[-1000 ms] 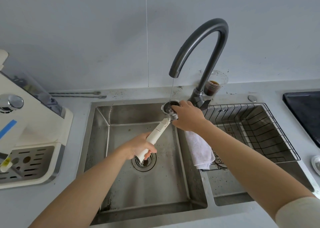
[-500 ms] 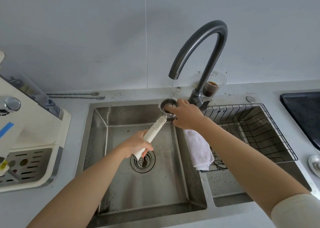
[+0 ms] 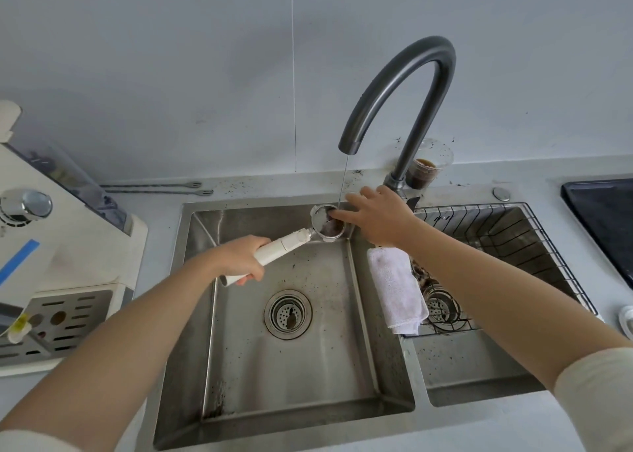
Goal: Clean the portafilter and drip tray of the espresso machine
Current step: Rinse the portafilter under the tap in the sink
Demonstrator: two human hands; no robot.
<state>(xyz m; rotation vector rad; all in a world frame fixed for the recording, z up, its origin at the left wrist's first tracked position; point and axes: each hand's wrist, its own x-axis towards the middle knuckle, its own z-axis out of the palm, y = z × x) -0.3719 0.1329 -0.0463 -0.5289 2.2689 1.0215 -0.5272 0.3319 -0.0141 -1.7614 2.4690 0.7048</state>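
Observation:
My left hand (image 3: 239,258) grips the white handle of the portafilter (image 3: 289,243) over the left sink basin (image 3: 294,376). Its metal basket (image 3: 327,226) sits under a thin stream of water from the dark curved faucet (image 3: 404,84) and holds brown coffee residue. My right hand (image 3: 380,215) reaches over the basket, with straight fingers touching inside it. The espresso machine (image 3: 65,246) stands on the counter at the left, its slotted drip tray (image 3: 58,321) in place at the front.
A white cloth (image 3: 397,290) hangs over the divider between the basins. A wire rack (image 3: 507,246) sits in the right basin. A plastic cup (image 3: 426,170) with brown liquid stands behind the faucet. A black cooktop (image 3: 606,218) lies far right. Coffee grounds speckle the sink.
My left hand swung the portafilter handle to the left and flatter. My right hand's fingers straightened and spread over the basket. The camera view moved slightly left.

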